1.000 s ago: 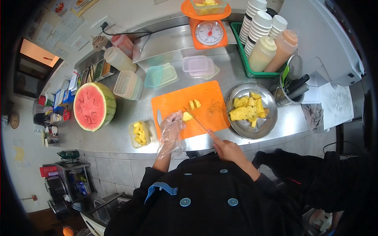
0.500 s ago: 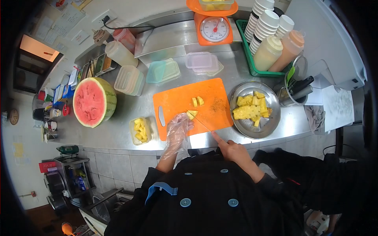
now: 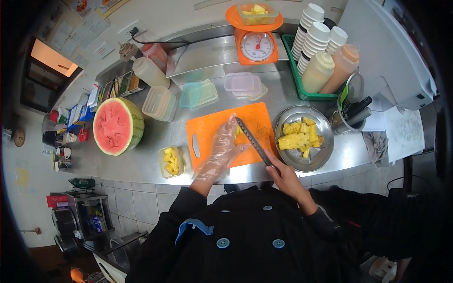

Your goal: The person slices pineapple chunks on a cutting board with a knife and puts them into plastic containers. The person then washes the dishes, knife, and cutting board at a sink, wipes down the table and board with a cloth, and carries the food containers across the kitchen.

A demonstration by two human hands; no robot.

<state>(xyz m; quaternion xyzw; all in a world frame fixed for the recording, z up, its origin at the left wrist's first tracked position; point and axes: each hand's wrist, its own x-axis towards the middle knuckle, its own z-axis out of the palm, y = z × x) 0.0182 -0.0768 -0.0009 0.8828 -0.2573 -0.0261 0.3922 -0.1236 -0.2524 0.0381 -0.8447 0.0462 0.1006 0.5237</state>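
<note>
Pineapple pieces (image 3: pixel 238 134) on the orange cutting board (image 3: pixel 203 123), glimpsed between the gloved left hand (image 3: pixel 226 146) and the knife (image 3: pixel 252 140), mostly hidden from above; fingers of that hand stretched toward the blade's tip, thumb spread apart, probably to fence in the fruit; impossible to make out whether closed on any of it; gloved, presumably, for touching food; right hand (image 3: pixel 285 178) bare, wrapped firmly around the knife handle, with the blade slanting across the board, perhaps as a second wall facing the palm; more pineapple (image 3: pixel 300 139) in a round steel plate (image 3: pixel 325 153) just right of the board, likely for easy reach; cut chunks (image 3: pixel 171 162) in a small tub (image 3: pixel 166 175) just left of the board, seemingly handy for the gloved side; farther back, another tub (image 3: pixel 272 20) on the orange scale (image 3: pixel 257 47), presumably for weighing; loose lids (image 3: pixel 243 84) lying flat in front of it, apparently within reach.
</note>
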